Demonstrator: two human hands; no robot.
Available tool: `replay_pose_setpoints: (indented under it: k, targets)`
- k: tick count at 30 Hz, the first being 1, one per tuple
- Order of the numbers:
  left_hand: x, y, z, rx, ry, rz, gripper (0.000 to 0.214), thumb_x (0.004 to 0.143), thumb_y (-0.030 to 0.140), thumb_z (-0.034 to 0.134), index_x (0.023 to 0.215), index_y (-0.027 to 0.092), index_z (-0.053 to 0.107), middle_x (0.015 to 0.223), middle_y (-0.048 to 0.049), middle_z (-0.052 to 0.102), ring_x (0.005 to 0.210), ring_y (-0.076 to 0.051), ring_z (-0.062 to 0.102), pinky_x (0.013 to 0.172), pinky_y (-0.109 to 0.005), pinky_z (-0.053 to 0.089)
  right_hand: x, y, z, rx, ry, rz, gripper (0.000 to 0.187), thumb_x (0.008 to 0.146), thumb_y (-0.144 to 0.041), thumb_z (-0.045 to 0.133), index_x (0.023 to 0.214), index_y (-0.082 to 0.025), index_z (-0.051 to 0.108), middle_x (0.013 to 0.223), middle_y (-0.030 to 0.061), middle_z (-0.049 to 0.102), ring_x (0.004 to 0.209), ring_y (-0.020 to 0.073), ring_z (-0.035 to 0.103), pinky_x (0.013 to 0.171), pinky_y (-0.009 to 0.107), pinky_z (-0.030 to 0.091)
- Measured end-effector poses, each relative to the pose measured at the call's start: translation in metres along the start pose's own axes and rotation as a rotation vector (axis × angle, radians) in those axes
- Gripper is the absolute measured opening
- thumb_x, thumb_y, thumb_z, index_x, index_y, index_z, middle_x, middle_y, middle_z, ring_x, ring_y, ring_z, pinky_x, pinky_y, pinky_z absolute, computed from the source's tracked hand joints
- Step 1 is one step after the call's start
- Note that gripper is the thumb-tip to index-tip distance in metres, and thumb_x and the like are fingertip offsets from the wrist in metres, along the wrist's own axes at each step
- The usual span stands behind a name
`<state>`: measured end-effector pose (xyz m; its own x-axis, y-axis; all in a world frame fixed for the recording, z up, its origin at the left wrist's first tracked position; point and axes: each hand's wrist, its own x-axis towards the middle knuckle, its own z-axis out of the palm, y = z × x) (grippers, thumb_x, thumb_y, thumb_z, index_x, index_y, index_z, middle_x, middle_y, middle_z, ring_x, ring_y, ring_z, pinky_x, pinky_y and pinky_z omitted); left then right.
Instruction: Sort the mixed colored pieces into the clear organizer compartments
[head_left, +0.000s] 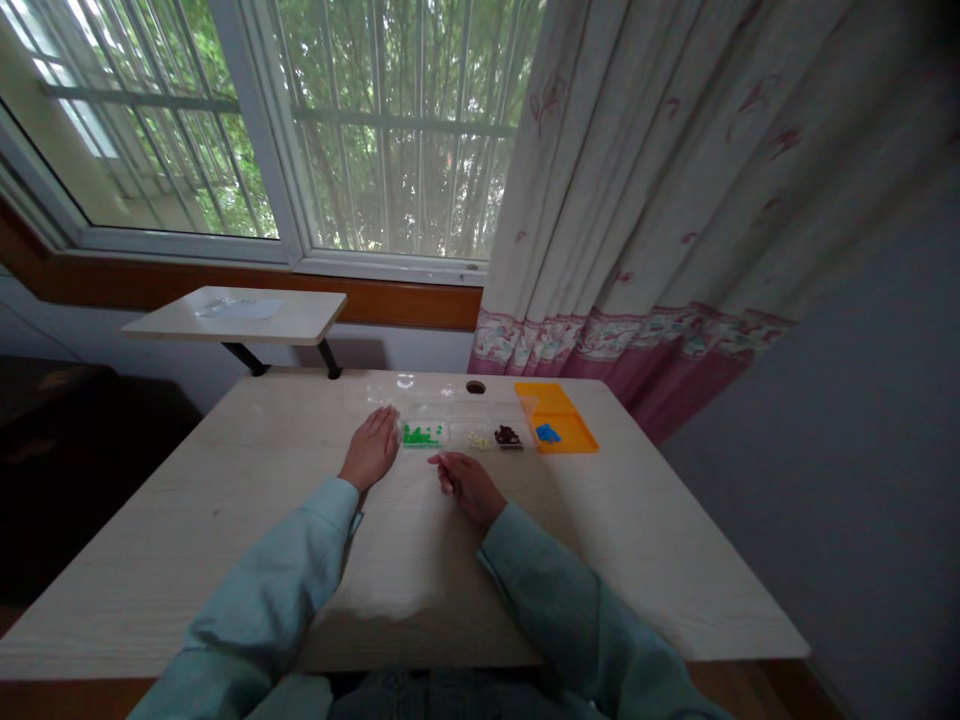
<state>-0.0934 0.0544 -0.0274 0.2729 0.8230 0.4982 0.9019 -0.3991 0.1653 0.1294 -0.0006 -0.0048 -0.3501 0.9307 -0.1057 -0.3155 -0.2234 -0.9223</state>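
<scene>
Toward the far edge of the table, green pieces could be spilled if the clear box were jolted by the left hand, laid flat, grip open, just beside its left end. The grip of the right hand is half curled before the box; whether anything is pinched cannot be told.

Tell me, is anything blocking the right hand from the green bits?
Only the near edge of the clear container comes between the right hand and the green bits; nothing else visible does. The left hand lies off to the left side.
</scene>
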Motion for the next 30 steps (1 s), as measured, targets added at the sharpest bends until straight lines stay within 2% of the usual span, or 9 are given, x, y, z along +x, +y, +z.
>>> replay_pose_setpoints:
  k: [5, 7, 10, 12, 15, 18, 21, 25, 30]
  targets:
    - [0.000, 0.007, -0.003, 0.013, 0.022, -0.043, 0.046, 0.098, 0.032, 0.029, 0.133, 0.010, 0.049, 0.138, -0.0138, 0.052, 0.133, -0.024, 0.042, 0.114, -0.044, 0.034, 0.006, -0.017, 0.007, -0.296, 0.040, -0.079, 0.037, 0.082, -0.050, 0.055, 0.086, -0.015, 0.068, 0.063, -0.0025, 0.051, 0.048, 0.0081, 0.041, 0.046, 0.023, 0.031]
    - [0.001, 0.008, -0.002, 0.012, 0.032, -0.050, 0.045, 0.098, 0.032, 0.029, 0.132, 0.011, 0.049, 0.138, -0.0136, 0.052, 0.132, -0.025, 0.043, 0.113, -0.045, 0.035, 0.016, -0.035, 0.010, -0.596, 0.080, -0.253, 0.034, 0.086, -0.043, 0.051, 0.090, -0.015, 0.069, 0.073, 0.0022, 0.059, 0.057, 0.0116, 0.049, 0.054, 0.025, 0.040]
    - [0.001, 0.008, 0.000, 0.000, 0.043, -0.052, 0.044, 0.097, 0.032, 0.031, 0.132, 0.012, 0.049, 0.136, -0.0128, 0.053, 0.131, -0.025, 0.044, 0.112, -0.045, 0.035, 0.036, -0.066, 0.016, -1.157, 0.210, -0.629, 0.031, 0.091, -0.028, 0.046, 0.112, -0.017, 0.065, 0.100, 0.0090, 0.063, 0.096, 0.0205, 0.055, 0.086, 0.034, 0.044]
    - [0.001, 0.007, 0.002, -0.010, 0.047, -0.056, 0.043, 0.097, 0.031, 0.032, 0.132, 0.013, 0.050, 0.135, -0.0123, 0.054, 0.130, -0.025, 0.045, 0.112, -0.045, 0.035, 0.051, -0.083, 0.021, -1.503, 0.221, -0.705, 0.036, 0.090, -0.023, 0.047, 0.125, -0.020, 0.058, 0.112, 0.0110, 0.061, 0.109, 0.0242, 0.049, 0.096, 0.039, 0.038]
    - [0.002, 0.005, 0.003, -0.032, 0.051, -0.055, 0.041, 0.097, 0.030, 0.033, 0.130, 0.014, 0.051, 0.133, -0.0119, 0.055, 0.127, -0.025, 0.046, 0.111, -0.045, 0.036, 0.071, -0.092, 0.024, -1.802, 0.178, -0.670, 0.037, 0.089, -0.020, 0.051, 0.125, -0.018, 0.057, 0.119, 0.0130, 0.060, 0.118, 0.0267, 0.045, 0.101, 0.043, 0.033]
    - [0.002, 0.005, 0.001, -0.073, 0.051, -0.059, 0.039, 0.095, 0.029, 0.036, 0.128, 0.015, 0.052, 0.130, -0.0116, 0.057, 0.124, -0.024, 0.048, 0.109, -0.045, 0.038, 0.080, -0.085, 0.019, -1.903, 0.110, -0.631, 0.031, 0.090, -0.014, 0.046, 0.115, -0.018, 0.063, 0.115, 0.0111, 0.065, 0.126, 0.0259, 0.041, 0.109, 0.047, 0.021]
    - [0.002, 0.005, -0.003, -0.136, 0.067, -0.062, 0.038, 0.095, 0.029, 0.039, 0.127, 0.016, 0.053, 0.126, -0.0112, 0.059, 0.121, -0.024, 0.050, 0.107, -0.044, 0.040, 0.072, -0.069, 0.011, -1.877, 0.110, -0.667, 0.034, 0.092, -0.012, 0.042, 0.119, -0.019, 0.061, 0.119, 0.0088, 0.065, 0.133, 0.0240, 0.038, 0.113, 0.049, 0.013]
    - [0.002, 0.006, -0.005, -0.209, 0.095, -0.059, 0.037, 0.094, 0.028, 0.039, 0.127, 0.018, 0.052, 0.122, -0.0103, 0.060, 0.117, -0.023, 0.052, 0.106, -0.044, 0.041, 0.046, -0.044, 0.002, -1.849, 0.064, -0.749, 0.035, 0.095, -0.025, 0.042, 0.127, -0.017, 0.055, 0.134, 0.0102, 0.056, 0.139, 0.0240, 0.030, 0.116, 0.050, 0.008]
    - [0.002, 0.009, -0.007, -0.202, 0.089, -0.063, 0.038, 0.096, 0.028, 0.034, 0.128, 0.019, 0.052, 0.125, -0.0091, 0.060, 0.121, -0.023, 0.050, 0.108, -0.045, 0.037, 0.020, -0.018, -0.004, -1.862, -0.030, -0.648, 0.050, 0.094, -0.039, 0.046, 0.138, -0.015, 0.044, 0.144, 0.0139, 0.045, 0.141, 0.0254, 0.029, 0.117, 0.051, 0.008]
